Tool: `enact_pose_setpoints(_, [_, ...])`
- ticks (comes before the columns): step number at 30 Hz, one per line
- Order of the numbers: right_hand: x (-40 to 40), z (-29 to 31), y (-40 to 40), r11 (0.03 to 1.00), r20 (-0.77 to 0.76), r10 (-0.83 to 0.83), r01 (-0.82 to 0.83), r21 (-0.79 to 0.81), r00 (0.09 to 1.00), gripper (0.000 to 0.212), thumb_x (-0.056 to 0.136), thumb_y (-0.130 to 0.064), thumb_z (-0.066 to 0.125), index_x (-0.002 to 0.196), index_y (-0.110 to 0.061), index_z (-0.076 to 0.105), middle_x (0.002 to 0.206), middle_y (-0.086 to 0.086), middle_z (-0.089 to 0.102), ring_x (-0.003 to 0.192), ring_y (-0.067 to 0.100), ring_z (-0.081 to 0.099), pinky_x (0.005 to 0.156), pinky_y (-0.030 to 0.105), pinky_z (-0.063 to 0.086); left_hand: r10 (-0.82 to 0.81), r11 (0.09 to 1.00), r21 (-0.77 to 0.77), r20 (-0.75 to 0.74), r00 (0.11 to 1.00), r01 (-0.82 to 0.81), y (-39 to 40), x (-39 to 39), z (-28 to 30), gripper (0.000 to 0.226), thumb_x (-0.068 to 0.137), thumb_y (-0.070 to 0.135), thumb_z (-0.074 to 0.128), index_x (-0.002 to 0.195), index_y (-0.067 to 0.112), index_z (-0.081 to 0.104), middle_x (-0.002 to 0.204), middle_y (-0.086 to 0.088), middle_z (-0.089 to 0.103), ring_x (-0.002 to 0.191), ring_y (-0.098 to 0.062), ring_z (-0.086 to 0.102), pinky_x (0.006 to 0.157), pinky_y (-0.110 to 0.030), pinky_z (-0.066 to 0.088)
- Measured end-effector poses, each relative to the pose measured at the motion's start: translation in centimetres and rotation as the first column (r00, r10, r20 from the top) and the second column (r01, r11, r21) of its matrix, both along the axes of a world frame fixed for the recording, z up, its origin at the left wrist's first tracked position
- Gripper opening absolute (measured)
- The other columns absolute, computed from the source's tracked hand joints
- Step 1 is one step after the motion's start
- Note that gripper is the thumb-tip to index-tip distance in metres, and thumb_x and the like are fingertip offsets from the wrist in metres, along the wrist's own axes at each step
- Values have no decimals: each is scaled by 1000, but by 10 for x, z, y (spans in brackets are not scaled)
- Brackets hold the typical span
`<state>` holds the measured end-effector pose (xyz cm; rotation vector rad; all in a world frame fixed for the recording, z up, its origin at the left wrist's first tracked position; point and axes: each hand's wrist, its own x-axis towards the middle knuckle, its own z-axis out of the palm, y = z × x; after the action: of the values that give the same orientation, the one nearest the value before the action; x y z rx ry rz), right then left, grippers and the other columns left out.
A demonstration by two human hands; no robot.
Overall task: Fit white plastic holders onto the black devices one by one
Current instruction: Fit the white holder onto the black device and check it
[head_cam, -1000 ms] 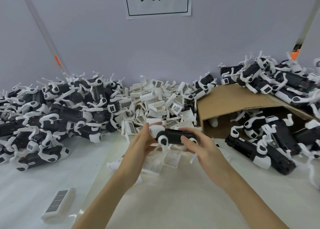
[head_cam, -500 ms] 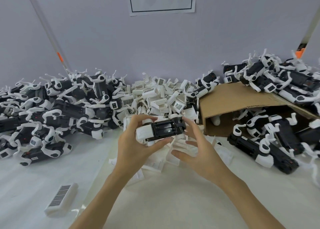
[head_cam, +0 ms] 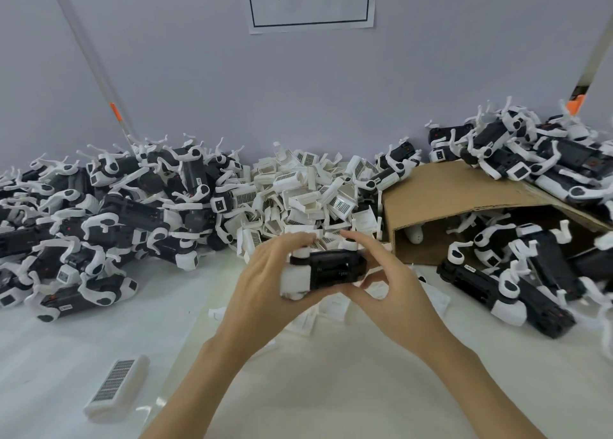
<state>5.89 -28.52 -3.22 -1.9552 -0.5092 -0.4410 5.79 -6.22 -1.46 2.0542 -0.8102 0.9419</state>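
A black device (head_cam: 335, 268) with a white end piece (head_cam: 295, 278) is held above the table's middle, its underside facing me. My left hand (head_cam: 265, 282) grips its left, white end. My right hand (head_cam: 384, 273) pinches its right end between thumb and fingers. Behind the hands lies a heap of loose white plastic holders (head_cam: 308, 193) with barcode labels. A few more white holders (head_cam: 335, 306) lie under the hands.
A big pile of black-and-white devices (head_cam: 99, 213) fills the left. More devices (head_cam: 517, 273) spill from a tipped cardboard box (head_cam: 441, 190) on the right, with others on top of it. One lone holder (head_cam: 116, 385) lies at the front left.
My right hand has closed back onto the device's right end after hovering open beside it. The device has been lowered slightly, still with its underside up.
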Motion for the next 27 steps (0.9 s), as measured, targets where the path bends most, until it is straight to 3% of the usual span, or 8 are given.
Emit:
enact_pose_setpoints(4, [-4, 5, -4, 999, -176, 44, -41, 25, 983, 54, 82, -52, 76, 133, -42, 61, 132, -14, 54, 121, 6, 56, 98, 28, 53, -122, 905, -421, -405, 906, -66, -6, -2, 3, 57, 71, 54, 92, 113, 30, 62, 103, 10, 72, 97, -13, 73, 80, -23, 58])
enact_pose_setpoints(8, [-6, 10, 3, 978, -278, 142, -91, 190, 950, 37, 88, -42, 75, 124, -33, 71, 115, -10, 75, 107, 11, 72, 95, 28, 57, -249, 778, -579, -641, 726, -245, -14, 2, 3, 62, 64, 64, 88, 102, 18, 70, 87, 0, 75, 83, -17, 76, 68, -21, 58])
enact_pose_setpoints(11, [-7, 9, 8, 973, -277, 92, -27, 228, 956, 42, 84, -55, 69, 118, -31, 73, 103, -9, 78, 97, 10, 75, 89, 24, 56, -300, 779, -571, -702, 646, -259, -14, 2, 3, 60, 79, 68, 81, 105, 15, 69, 91, -4, 78, 87, -25, 78, 72, -27, 61])
enact_pose_setpoints(15, [-6, 7, 10, 967, -238, 11, 50, 248, 971, 31, 94, -63, 63, 111, -38, 71, 101, -13, 77, 97, 6, 73, 82, 17, 54, -424, 820, -555, -753, 504, -138, -4, 2, 8, 58, 87, 56, 80, 121, 12, 65, 94, -16, 70, 82, -27, 73, 93, -51, 60])
enact_pose_setpoints(20, [-3, 1, 12, 950, -322, 62, 44, 311, 945, 39, 105, -56, 46, 119, -28, 70, 106, -2, 75, 87, 19, 75, 71, 30, 59, -532, 679, -684, -708, 465, -266, -8, 1, 13, 56, 95, 46, 73, 128, 1, 65, 92, -15, 69, 71, -26, 63, 67, -36, 55])
enact_pose_setpoints(23, [1, -6, 5, 994, -259, -59, 80, 72, 964, 19, 109, -29, 54, 117, -32, 71, 110, -6, 69, 90, 8, 69, 75, 20, 51, -544, 581, -732, -674, 501, -355, -3, 6, 15, 60, 97, 52, 69, 132, 3, 65, 83, -12, 63, 65, -25, 58, 62, -33, 50])
enact_pose_setpoints(25, [1, -11, 2, 973, -230, -100, 47, -226, 968, 17, 102, -33, 65, 116, -41, 71, 114, -14, 59, 100, 0, 59, 82, 13, 45, -510, 570, -731, -673, 535, -375, 2, 8, 15, 61, 97, 52, 70, 134, 4, 64, 82, -10, 62, 65, -26, 56, 61, -33, 49])
enact_pose_setpoints(27, [-1, -15, 3, 899, -243, -99, -18, -437, 965, 29, 92, -48, 75, 120, -45, 69, 119, -16, 50, 113, 0, 46, 96, 18, 40, -474, 569, -725, -675, 566, -388, 5, 8, 14, 59, 97, 51, 70, 134, 5, 62, 84, -11, 63, 66, -27, 59, 63, -34, 51])
